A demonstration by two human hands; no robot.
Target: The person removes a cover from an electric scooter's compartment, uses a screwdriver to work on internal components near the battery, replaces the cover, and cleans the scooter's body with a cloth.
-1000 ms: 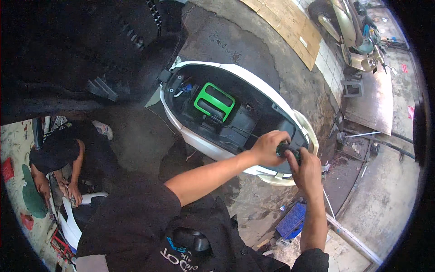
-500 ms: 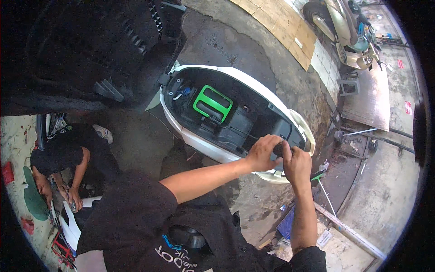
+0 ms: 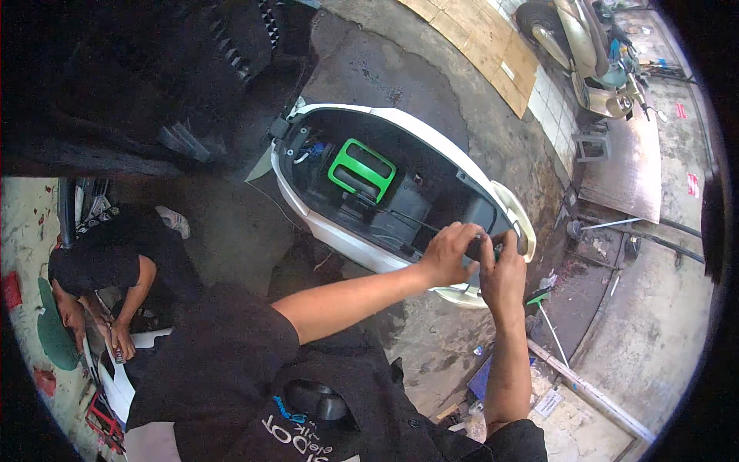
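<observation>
A white scooter body (image 3: 339, 239) stands in front of me, its black under-seat compartment (image 3: 431, 173) uncovered. Inside it sits a green battery frame or handle (image 3: 362, 170) over dark slots. A thin dark cable (image 3: 408, 219) runs from there toward my hands. Over the right-hand end of the compartment, my left hand (image 3: 451, 252) has its fingers curled and pinched. Close beside it, my right hand (image 3: 502, 269) is bent with fingertips together. Something small and dark shows between the fingers, mostly hidden, and I cannot make out what it is.
A large dark object (image 3: 154, 85) fills the upper left. At lower left, a co-worker (image 3: 100, 262) bends over a white panel (image 3: 119, 393). Another scooter (image 3: 593, 58), a white stool (image 3: 591, 148) and cardboard (image 3: 485, 50) lie far right. A green-headed broom (image 3: 548, 323) is nearby.
My fingers have shifted slightly around the small dark thing, both hands staying over the same end of the compartment. The co-worker's hands have moved a little on the white panel.
</observation>
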